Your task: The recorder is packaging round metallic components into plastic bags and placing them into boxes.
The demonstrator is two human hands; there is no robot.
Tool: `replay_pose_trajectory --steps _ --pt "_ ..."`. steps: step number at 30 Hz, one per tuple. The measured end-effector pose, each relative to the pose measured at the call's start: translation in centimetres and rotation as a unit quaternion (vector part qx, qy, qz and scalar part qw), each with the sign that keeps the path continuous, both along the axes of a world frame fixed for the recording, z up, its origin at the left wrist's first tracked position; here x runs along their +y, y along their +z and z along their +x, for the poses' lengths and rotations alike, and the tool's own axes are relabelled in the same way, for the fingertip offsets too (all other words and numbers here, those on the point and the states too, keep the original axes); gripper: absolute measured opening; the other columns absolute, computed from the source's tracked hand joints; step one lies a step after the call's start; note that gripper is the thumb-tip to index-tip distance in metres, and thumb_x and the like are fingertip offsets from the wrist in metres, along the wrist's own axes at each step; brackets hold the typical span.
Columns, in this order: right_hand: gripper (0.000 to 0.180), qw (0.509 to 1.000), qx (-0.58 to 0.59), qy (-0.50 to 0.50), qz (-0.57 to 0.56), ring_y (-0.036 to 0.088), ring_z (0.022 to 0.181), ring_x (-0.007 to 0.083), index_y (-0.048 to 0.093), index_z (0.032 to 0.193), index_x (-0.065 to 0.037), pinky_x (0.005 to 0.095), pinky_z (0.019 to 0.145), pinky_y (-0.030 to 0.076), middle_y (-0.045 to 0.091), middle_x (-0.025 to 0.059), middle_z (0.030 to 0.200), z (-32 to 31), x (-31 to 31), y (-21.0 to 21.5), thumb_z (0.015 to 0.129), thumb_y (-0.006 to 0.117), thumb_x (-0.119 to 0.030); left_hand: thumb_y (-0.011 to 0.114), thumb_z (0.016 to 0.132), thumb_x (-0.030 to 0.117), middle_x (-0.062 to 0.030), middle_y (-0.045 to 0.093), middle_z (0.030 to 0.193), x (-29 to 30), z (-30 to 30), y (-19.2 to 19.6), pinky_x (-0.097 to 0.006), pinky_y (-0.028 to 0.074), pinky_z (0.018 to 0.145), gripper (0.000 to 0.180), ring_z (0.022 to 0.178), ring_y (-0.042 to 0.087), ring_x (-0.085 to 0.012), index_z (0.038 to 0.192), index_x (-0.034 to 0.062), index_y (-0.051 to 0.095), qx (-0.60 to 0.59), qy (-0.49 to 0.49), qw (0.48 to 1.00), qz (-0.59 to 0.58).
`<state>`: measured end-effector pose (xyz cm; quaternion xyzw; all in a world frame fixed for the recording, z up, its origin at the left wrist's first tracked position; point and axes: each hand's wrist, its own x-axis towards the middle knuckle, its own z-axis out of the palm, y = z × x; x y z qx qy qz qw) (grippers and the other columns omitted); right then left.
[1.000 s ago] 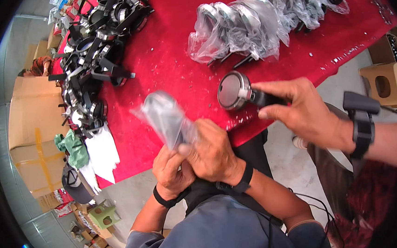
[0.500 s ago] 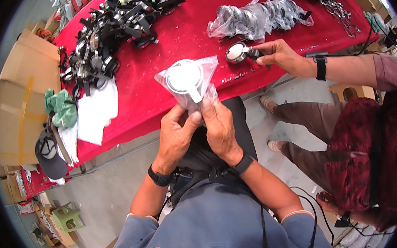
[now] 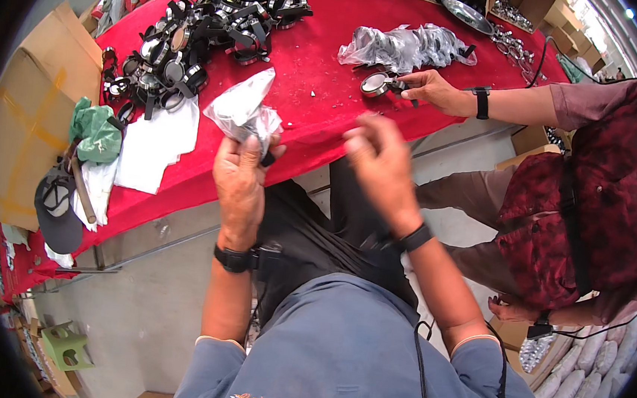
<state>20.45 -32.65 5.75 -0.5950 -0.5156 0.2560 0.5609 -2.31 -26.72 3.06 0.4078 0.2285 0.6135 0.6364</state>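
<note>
My left hand (image 3: 242,174) grips a crinkled, translucent plastic bag (image 3: 243,107) near its lower end, thumb in front, probably so the slick film cannot slip; the bag is raised at the near side of the red cloth-covered desk (image 3: 306,67). My right hand (image 3: 383,163), blurred, is loosely open and seemingly empty. Beyond, a co-worker's hand (image 3: 435,92) holds a round, silver-rimmed, black-handled piece (image 3: 375,84). Farther lie a row of film-wrapped pieces (image 3: 405,47), perhaps grouped for order, and a jumbled heap of black-and-silver round pieces (image 3: 175,44).
</note>
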Motion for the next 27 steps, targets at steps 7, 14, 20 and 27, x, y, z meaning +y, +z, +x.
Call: replay_pose_trajectory --steps 7,14,20,27 --pt "0.048 0.983 -0.141 0.087 -0.081 0.072 0.081 0.0144 0.061 0.143 0.003 0.0331 0.071 0.058 0.078 0.0137 0.101 8.6 4.7 1.2 0.099 0.065 -0.016 0.068 0.107 0.011 -0.0135 0.071 0.130 -0.2 0.3 -0.7 -0.040 0.061 0.101 0.040 0.116 0.072 -0.0226 0.143 -0.0032 0.057 0.050 -0.034 0.998 -0.011" --pt "0.039 0.969 -0.074 0.152 -0.180 0.074 0.077 0.0188 0.072 0.128 0.005 0.0360 0.076 0.059 0.079 0.0141 0.098 4.7 2.4 -0.8 0.096 0.069 -0.017 0.069 0.101 -0.001 -0.0148 0.069 0.135 -0.2 -0.3 -1.4 -0.042 0.058 0.107 0.049 0.122 0.070 -0.0238 0.147 -0.0077 0.054 0.154 -0.014 0.988 0.014" --pt "0.040 0.955 -0.028 0.196 -0.220 0.075 0.090 0.0162 0.072 0.130 0.004 0.0351 0.081 0.058 0.080 0.0137 0.103 5.5 1.9 -2.3 0.100 0.069 -0.022 0.071 0.099 -0.003 -0.0148 0.069 0.135 0.3 0.2 -2.0 -0.041 0.056 0.109 0.050 0.123 0.069 -0.0244 0.146 -0.0066 0.055 0.135 -0.015 0.991 0.013" --pt "0.052 0.909 0.279 0.289 -0.114 0.061 0.099 0.0078 0.064 0.139 0.000 0.0273 0.088 0.053 0.068 0.0013 0.111 -0.3 1.7 -1.1 0.107 0.070 -0.040 0.070 0.097 -0.008 -0.0099 0.075 0.121 -1.0 4.3 1.2 -0.031 0.058 0.097 0.039 0.112 0.071 -0.0164 0.135 -0.0042 0.062 0.169 -0.039 0.985 0.023"
